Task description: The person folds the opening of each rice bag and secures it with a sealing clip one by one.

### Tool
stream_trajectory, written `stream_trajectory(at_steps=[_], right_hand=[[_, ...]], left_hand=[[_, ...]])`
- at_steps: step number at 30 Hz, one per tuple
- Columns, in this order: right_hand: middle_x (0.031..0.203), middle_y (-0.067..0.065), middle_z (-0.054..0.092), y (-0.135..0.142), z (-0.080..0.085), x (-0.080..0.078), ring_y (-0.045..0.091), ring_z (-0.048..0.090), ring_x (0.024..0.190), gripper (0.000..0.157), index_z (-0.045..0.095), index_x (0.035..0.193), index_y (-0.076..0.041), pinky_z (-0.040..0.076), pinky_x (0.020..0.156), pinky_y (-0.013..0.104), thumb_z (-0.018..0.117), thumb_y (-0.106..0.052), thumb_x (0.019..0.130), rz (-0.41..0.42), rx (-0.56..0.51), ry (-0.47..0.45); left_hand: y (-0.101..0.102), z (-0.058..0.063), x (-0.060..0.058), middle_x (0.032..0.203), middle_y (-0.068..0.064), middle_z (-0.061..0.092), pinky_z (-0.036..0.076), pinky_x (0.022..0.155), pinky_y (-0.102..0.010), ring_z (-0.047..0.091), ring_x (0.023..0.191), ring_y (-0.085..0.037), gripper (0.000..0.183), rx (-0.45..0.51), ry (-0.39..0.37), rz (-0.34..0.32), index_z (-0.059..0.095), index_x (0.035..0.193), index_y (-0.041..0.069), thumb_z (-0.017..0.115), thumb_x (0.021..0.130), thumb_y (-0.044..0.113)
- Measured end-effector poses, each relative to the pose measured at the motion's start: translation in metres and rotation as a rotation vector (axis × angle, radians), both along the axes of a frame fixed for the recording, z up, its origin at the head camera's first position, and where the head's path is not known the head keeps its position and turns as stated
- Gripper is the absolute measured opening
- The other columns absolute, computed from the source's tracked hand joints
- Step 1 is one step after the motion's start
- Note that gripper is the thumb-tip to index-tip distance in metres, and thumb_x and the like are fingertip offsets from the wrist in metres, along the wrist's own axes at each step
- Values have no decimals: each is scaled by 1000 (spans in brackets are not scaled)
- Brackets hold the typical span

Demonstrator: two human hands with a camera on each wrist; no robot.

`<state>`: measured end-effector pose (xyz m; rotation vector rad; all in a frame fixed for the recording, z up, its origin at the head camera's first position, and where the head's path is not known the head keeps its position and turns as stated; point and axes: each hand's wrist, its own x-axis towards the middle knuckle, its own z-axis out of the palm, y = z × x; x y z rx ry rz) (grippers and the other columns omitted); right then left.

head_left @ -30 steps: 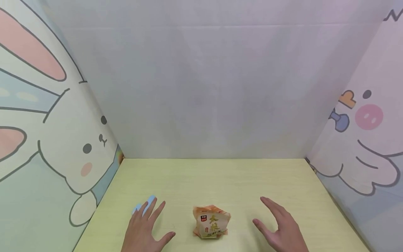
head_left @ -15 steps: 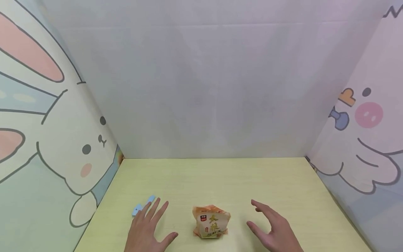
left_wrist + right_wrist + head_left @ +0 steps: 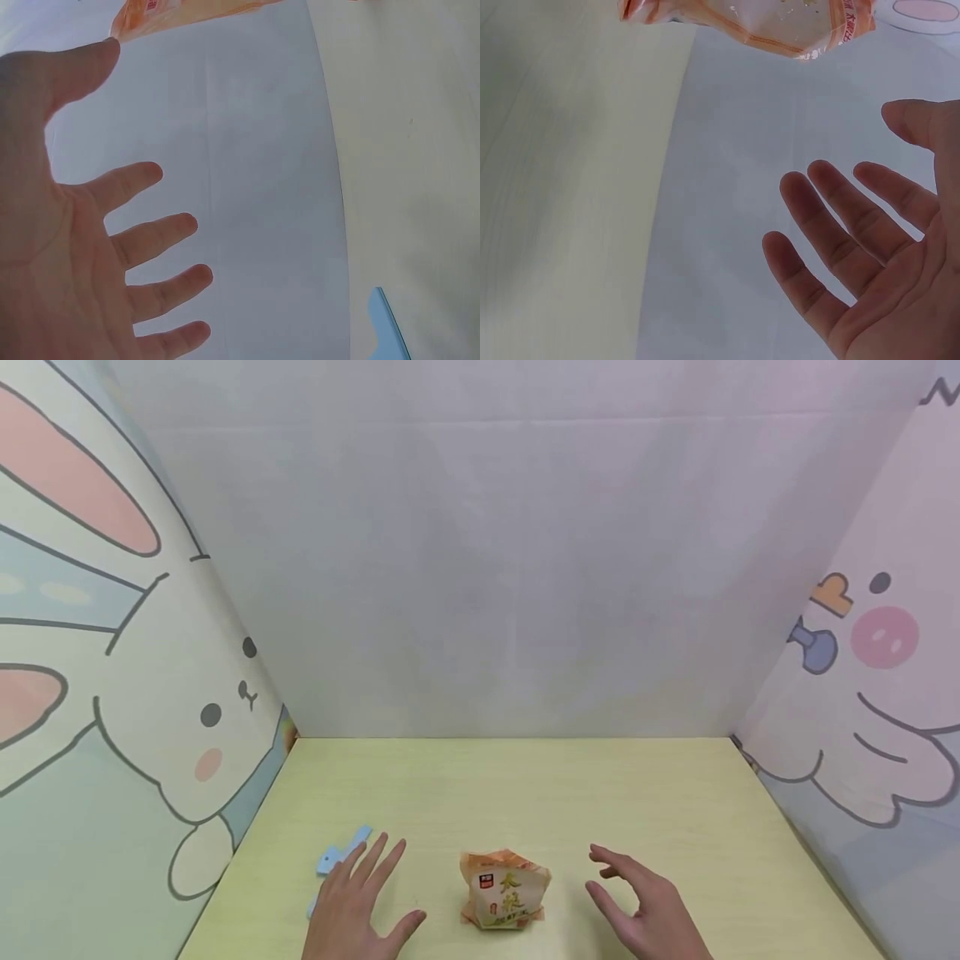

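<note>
Through my head camera I see a pale backdrop [image 3: 517, 577] rising behind the wrapped packet [image 3: 506, 889] and a yellowish table [image 3: 525, 793] beneath it. I have 2 hands flanking the packet, both apart from it: the left hand [image 3: 351, 906] with fingers spread and released, the right hand [image 3: 647, 906] with fingers loosely bent, also released. The orange-and-cream packet sits between them. Left of the packet lies a light-blue object [image 3: 330, 861], partly hidden by the left hand.

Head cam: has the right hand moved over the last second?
Yes: the right hand has moved left, closer to the wrapped packet, which sits in the same spot on the table.
</note>
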<state>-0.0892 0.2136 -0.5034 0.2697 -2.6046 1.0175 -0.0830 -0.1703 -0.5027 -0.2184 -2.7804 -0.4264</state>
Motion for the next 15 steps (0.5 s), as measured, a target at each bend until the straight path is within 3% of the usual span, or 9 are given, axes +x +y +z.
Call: stream_trajectory(at_steps=[4,7,15], right_hand=[[107,-25,67,-2,0,-1,-3,65,87,39,62,122,-44,42,50,17,76,-33,87,-11,-27,-66],[107,-25,68,-3,0,-1,-5,64,87,38,63,122,-44,41,46,18,75,-33,88,-7,-43,-93],[104,-25,68,-9,-3,-2,-6,65,86,38,64,121,-42,44,51,18,76,-30,87,15,-58,-59]], left_hand=[[2,-3,2,149,5,52,40,102,-61,51,132,-32,83,22,34,-11,50,145,37,69,73,75],[4,-3,3,149,5,52,40,104,-60,50,133,-31,85,25,15,-3,51,145,36,66,73,78],[6,-1,3,149,4,52,40,105,-61,49,135,-29,88,11,-38,24,49,146,34,62,73,81]])
